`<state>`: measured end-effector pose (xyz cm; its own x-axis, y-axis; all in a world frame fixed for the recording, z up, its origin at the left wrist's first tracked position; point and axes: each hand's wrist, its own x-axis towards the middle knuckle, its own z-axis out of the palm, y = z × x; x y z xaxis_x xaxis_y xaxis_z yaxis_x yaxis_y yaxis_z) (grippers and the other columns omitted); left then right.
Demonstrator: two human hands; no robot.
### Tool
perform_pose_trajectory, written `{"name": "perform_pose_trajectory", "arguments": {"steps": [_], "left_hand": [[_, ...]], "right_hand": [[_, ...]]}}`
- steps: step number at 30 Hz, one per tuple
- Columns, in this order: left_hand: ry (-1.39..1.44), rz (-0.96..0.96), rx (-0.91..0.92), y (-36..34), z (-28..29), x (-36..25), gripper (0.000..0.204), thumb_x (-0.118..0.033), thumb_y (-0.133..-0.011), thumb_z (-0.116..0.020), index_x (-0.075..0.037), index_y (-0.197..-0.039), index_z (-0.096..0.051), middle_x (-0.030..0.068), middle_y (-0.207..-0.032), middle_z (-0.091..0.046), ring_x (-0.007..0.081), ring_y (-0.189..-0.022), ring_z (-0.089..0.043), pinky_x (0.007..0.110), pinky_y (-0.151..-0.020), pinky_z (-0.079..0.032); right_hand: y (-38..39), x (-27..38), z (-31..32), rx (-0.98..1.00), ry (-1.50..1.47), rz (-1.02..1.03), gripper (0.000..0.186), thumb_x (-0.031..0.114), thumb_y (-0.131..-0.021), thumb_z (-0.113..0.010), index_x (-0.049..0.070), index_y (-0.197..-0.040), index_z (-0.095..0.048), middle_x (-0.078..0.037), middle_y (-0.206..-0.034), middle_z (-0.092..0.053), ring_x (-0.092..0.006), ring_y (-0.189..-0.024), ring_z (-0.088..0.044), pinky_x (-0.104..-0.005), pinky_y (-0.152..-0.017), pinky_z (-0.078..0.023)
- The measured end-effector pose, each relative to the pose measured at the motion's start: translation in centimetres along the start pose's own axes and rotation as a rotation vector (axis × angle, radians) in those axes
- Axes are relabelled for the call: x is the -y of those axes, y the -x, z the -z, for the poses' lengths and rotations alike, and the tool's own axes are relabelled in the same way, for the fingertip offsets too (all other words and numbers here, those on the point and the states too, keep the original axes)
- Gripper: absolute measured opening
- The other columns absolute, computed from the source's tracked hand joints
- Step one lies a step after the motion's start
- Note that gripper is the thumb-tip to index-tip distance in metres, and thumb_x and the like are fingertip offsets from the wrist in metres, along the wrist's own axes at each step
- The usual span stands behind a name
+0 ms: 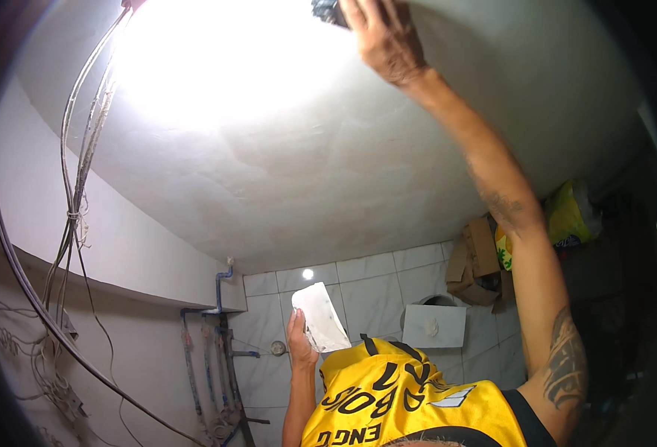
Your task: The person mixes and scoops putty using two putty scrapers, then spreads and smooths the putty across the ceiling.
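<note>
My left hand [301,341] grips a white rectangular board [321,316] by its left edge, low in front of my body. Grey smears mark the board's lower part. Stretched far up, my right hand [389,45] is at the pale plastered wall [306,186]. Under its fingers is a small dark object [329,11], partly cut off by the upper rim, so its kind is unclear. The fingertips are partly out of view.
A bright light glares on the wall at upper left. Loose cables [75,171] hang at the left, above blue pipes [220,287]. Below right, a square tile [434,326] covers part of a round opening or vessel; beside it are a cardboard box [474,261] and a yellow-green bag [567,212].
</note>
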<state>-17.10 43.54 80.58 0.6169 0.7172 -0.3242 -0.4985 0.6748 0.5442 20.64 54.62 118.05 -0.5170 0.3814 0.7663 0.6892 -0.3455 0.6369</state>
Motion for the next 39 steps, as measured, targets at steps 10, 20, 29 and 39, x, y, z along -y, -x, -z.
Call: {"name": "perform_pose_trajectory", "arguments": {"steps": [10,20,29,39], "left_hand": [[-0.034,-0.067,-0.045,0.8,-0.6,-0.5,0.039,-0.026,-0.101,-0.049,0.001,-0.128,-0.051,0.0096,-0.119,-0.062,0.0205,-0.106,-0.062,0.033,-0.094,-0.049],[-0.066,-0.121,-0.102,1.5,0.5,-1.6,0.042,-0.027,-0.102,-0.044,0.0,-0.134,-0.045,0.012,-0.124,-0.059,0.0236,-0.109,-0.062,0.037,-0.095,-0.05],[-0.12,-0.05,-0.062,-0.5,-1.6,-2.3,0.04,-0.027,-0.103,-0.043,0.001,-0.131,-0.047,0.0124,-0.12,-0.061,0.0235,-0.107,-0.063,0.037,-0.095,-0.051],[-0.25,0.077,0.084,-3.4,-7.5,-1.3,0.033,-0.021,-0.101,-0.048,0.002,-0.125,-0.05,0.0125,-0.111,-0.064,0.022,-0.095,-0.067,0.034,-0.082,-0.058]], "right_hand": [[15.4,11.6,0.1,0.24,-0.204,0.185,0.045,0.016,-0.085,-0.053,-0.003,-0.126,-0.056,-0.012,-0.12,-0.053,-0.0255,-0.116,-0.048,-0.043,-0.099,-0.039],[13.3,11.7,4.3,0.193,-0.44,0.009,0.04,0.006,-0.086,-0.056,-0.006,-0.124,-0.056,-0.017,-0.119,-0.056,-0.0292,-0.11,-0.055,-0.0432,-0.094,-0.043],[6.4,3.2,7.9,0.098,-0.677,-0.775,0.028,0.003,-0.085,-0.058,-0.002,-0.112,-0.058,-0.013,-0.1,-0.061,-0.0236,-0.088,-0.06,-0.0363,-0.078,-0.049],[17.1,12.8,25.5,0.337,-1.559,-1.609,0.024,0.009,-0.091,-0.055,0.001,-0.114,-0.06,-0.005,-0.099,-0.064,-0.0134,-0.092,-0.062,-0.0296,-0.079,-0.051]]}}
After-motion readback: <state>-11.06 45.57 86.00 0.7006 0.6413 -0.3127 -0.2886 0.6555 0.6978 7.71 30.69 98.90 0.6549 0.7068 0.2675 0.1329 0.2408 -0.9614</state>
